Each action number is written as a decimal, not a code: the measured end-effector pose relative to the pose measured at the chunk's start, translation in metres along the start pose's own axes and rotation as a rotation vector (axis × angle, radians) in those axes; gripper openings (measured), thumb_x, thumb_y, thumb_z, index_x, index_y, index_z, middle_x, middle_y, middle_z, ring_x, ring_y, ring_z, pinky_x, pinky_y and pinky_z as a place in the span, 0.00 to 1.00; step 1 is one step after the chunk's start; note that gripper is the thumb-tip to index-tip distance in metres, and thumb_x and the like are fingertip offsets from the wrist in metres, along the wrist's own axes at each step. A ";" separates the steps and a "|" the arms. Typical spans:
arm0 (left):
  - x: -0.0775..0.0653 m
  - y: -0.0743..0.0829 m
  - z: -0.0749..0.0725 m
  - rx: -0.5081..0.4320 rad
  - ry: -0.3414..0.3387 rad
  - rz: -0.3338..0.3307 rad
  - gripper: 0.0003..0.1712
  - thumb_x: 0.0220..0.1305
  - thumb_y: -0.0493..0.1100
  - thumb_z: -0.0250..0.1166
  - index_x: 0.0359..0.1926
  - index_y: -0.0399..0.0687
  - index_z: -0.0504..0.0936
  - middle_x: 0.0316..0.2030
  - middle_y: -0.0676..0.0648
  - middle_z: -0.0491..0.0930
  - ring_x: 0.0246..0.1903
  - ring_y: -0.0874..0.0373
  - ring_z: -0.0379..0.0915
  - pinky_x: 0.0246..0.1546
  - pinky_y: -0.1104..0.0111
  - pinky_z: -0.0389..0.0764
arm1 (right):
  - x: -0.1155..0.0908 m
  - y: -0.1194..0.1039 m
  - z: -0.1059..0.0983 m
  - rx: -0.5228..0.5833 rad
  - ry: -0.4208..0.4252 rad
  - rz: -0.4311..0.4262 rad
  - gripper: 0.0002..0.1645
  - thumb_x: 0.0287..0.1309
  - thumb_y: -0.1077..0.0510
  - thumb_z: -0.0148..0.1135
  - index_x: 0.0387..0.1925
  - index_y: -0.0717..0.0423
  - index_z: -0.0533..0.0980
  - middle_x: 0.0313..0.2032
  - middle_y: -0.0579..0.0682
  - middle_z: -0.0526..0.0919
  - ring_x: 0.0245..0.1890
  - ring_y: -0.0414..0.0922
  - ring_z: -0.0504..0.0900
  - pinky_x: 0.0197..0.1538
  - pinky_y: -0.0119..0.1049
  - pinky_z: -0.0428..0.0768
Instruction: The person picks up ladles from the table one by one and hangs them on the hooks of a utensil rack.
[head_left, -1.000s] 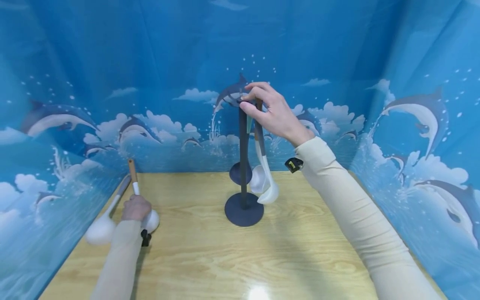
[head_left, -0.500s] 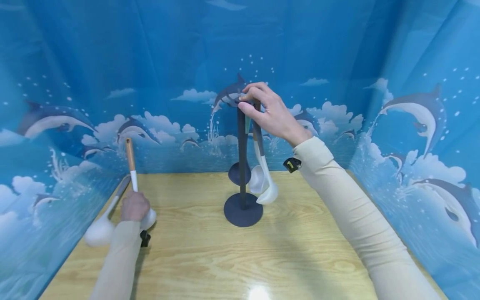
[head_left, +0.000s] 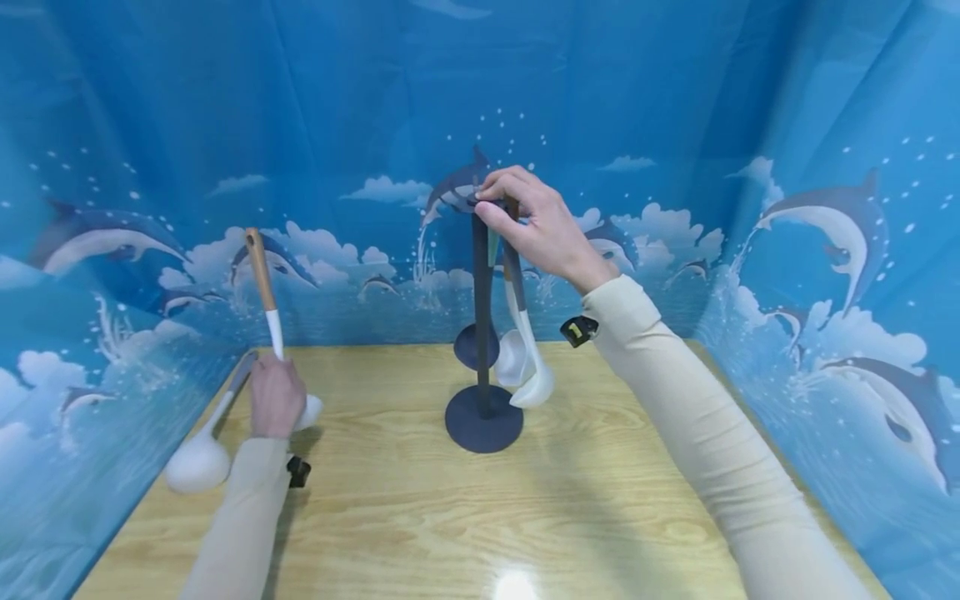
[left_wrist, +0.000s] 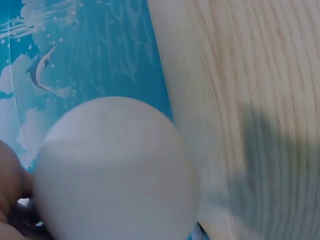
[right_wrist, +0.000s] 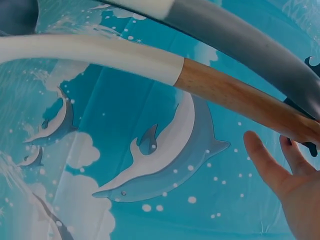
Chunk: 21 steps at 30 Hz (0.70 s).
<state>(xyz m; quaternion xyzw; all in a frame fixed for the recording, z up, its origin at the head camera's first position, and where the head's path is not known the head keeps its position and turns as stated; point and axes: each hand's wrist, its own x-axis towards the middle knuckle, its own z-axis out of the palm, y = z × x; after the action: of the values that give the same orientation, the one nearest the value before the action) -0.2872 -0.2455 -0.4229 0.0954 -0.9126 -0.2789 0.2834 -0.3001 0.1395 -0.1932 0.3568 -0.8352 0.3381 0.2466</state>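
My left hand [head_left: 276, 398] grips a white ladle [head_left: 262, 275] with a wooden handle low on its neck, the handle pointing up. Its round white bowl [left_wrist: 115, 170] fills much of the left wrist view. My right hand [head_left: 538, 223] has thumb and forefinger pinched at the top of a black utensil stand [head_left: 483, 429]. From the stand hang a dark ladle [head_left: 476, 346], a white ladle with a wooden handle [right_wrist: 225, 91], and a white ladle with a grey handle [head_left: 537, 385].
Another white ladle [head_left: 198, 461] with a grey handle lies at the table's left edge. The wood-grain table [head_left: 390, 517] is enclosed by a blue dolphin-print curtain [head_left: 360, 108] at the back and both sides.
My left hand has raised the wooden-handled ladle, its handle now reaching higher up in the head view. My right hand stays at the top of the stand.
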 end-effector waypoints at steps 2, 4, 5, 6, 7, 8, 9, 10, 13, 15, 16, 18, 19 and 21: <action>0.001 0.003 0.000 -0.036 0.013 0.022 0.20 0.77 0.40 0.44 0.44 0.21 0.69 0.35 0.26 0.68 0.33 0.30 0.69 0.32 0.43 0.71 | 0.000 0.000 0.001 0.007 0.005 -0.003 0.17 0.70 0.46 0.52 0.48 0.49 0.79 0.58 0.46 0.75 0.51 0.42 0.72 0.47 0.40 0.73; 0.001 0.007 0.000 -0.068 0.026 0.041 0.18 0.77 0.41 0.44 0.42 0.24 0.69 0.34 0.29 0.68 0.31 0.31 0.70 0.30 0.44 0.71 | 0.000 -0.001 0.001 0.010 0.008 -0.002 0.17 0.70 0.45 0.53 0.49 0.49 0.80 0.58 0.45 0.75 0.53 0.42 0.73 0.49 0.41 0.74; 0.001 0.009 0.000 -0.078 0.033 0.051 0.18 0.77 0.41 0.44 0.41 0.26 0.69 0.33 0.30 0.68 0.30 0.32 0.70 0.28 0.44 0.71 | 0.000 -0.001 0.001 0.013 0.008 0.002 0.17 0.69 0.45 0.53 0.49 0.49 0.80 0.58 0.45 0.76 0.54 0.42 0.73 0.49 0.42 0.75; 0.001 0.010 0.000 -0.086 0.040 0.065 0.17 0.77 0.41 0.45 0.41 0.26 0.69 0.31 0.31 0.68 0.29 0.33 0.69 0.27 0.45 0.70 | 0.000 -0.001 0.001 0.017 0.008 0.002 0.17 0.69 0.45 0.53 0.49 0.49 0.80 0.58 0.45 0.76 0.53 0.42 0.73 0.49 0.43 0.75; 0.002 0.012 0.000 -0.095 0.050 0.082 0.17 0.77 0.41 0.45 0.40 0.27 0.69 0.30 0.32 0.68 0.28 0.34 0.70 0.26 0.45 0.70 | 0.001 -0.002 0.000 0.019 0.006 0.003 0.17 0.69 0.45 0.54 0.49 0.49 0.80 0.58 0.46 0.76 0.53 0.42 0.73 0.49 0.43 0.74; 0.002 0.014 0.000 -0.099 0.059 0.098 0.16 0.77 0.41 0.46 0.40 0.28 0.69 0.29 0.32 0.68 0.27 0.34 0.70 0.25 0.46 0.69 | 0.001 -0.002 0.000 0.021 0.005 0.005 0.17 0.69 0.45 0.54 0.49 0.49 0.80 0.58 0.45 0.76 0.51 0.41 0.73 0.48 0.43 0.74; 0.002 0.016 0.000 -0.104 0.060 0.111 0.15 0.77 0.41 0.46 0.41 0.28 0.68 0.27 0.33 0.68 0.25 0.36 0.70 0.23 0.48 0.69 | 0.001 -0.002 -0.001 0.023 0.004 0.007 0.17 0.69 0.44 0.54 0.48 0.48 0.80 0.57 0.45 0.76 0.49 0.41 0.73 0.47 0.42 0.74; 0.001 0.019 0.001 -0.111 0.055 0.121 0.15 0.77 0.41 0.45 0.41 0.29 0.68 0.27 0.35 0.68 0.25 0.37 0.69 0.22 0.49 0.68 | 0.002 -0.003 -0.001 0.027 0.004 0.008 0.17 0.68 0.44 0.55 0.48 0.48 0.81 0.57 0.44 0.77 0.47 0.40 0.73 0.46 0.42 0.73; 0.002 0.026 0.002 -0.119 0.030 0.167 0.13 0.77 0.40 0.46 0.45 0.30 0.67 0.26 0.36 0.69 0.22 0.40 0.69 0.19 0.54 0.67 | 0.002 -0.003 -0.002 0.028 0.008 0.013 0.17 0.68 0.44 0.55 0.47 0.46 0.81 0.55 0.43 0.77 0.42 0.39 0.71 0.45 0.39 0.71; 0.002 0.031 0.002 -0.128 0.005 0.192 0.13 0.77 0.40 0.46 0.47 0.30 0.67 0.26 0.36 0.70 0.21 0.41 0.68 0.19 0.55 0.66 | 0.002 -0.003 -0.002 0.027 0.012 0.023 0.16 0.67 0.43 0.56 0.47 0.46 0.81 0.55 0.43 0.77 0.41 0.38 0.71 0.46 0.39 0.71; 0.003 0.034 0.003 -0.130 -0.003 0.207 0.13 0.77 0.40 0.46 0.48 0.30 0.68 0.26 0.36 0.70 0.22 0.41 0.69 0.20 0.55 0.66 | 0.001 -0.004 -0.003 0.027 0.013 0.028 0.17 0.67 0.44 0.56 0.47 0.46 0.82 0.55 0.43 0.76 0.41 0.39 0.70 0.46 0.40 0.71; 0.004 0.039 0.003 -0.149 -0.032 0.223 0.14 0.77 0.40 0.46 0.49 0.31 0.68 0.27 0.36 0.71 0.22 0.41 0.69 0.20 0.56 0.66 | 0.001 -0.004 -0.003 0.023 0.014 0.042 0.17 0.67 0.44 0.57 0.47 0.48 0.82 0.57 0.44 0.74 0.41 0.40 0.70 0.46 0.41 0.71; 0.004 0.041 0.004 -0.162 -0.045 0.228 0.14 0.77 0.41 0.46 0.49 0.32 0.69 0.27 0.36 0.72 0.22 0.42 0.69 0.20 0.56 0.66 | 0.000 -0.004 -0.004 0.021 0.014 0.049 0.18 0.66 0.44 0.57 0.47 0.48 0.82 0.58 0.45 0.73 0.41 0.40 0.70 0.46 0.41 0.71; 0.004 0.046 0.005 -0.189 -0.065 0.238 0.13 0.77 0.41 0.47 0.49 0.33 0.70 0.27 0.37 0.72 0.22 0.44 0.68 0.21 0.58 0.66 | 0.000 -0.005 -0.004 0.017 0.012 0.054 0.18 0.66 0.44 0.56 0.46 0.50 0.82 0.60 0.46 0.72 0.42 0.42 0.70 0.46 0.43 0.71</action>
<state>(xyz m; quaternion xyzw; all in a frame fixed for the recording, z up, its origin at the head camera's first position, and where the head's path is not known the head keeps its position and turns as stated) -0.2944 -0.2062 -0.3987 -0.0498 -0.8959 -0.3307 0.2923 -0.2957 0.1403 -0.1888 0.3342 -0.8400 0.3539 0.2396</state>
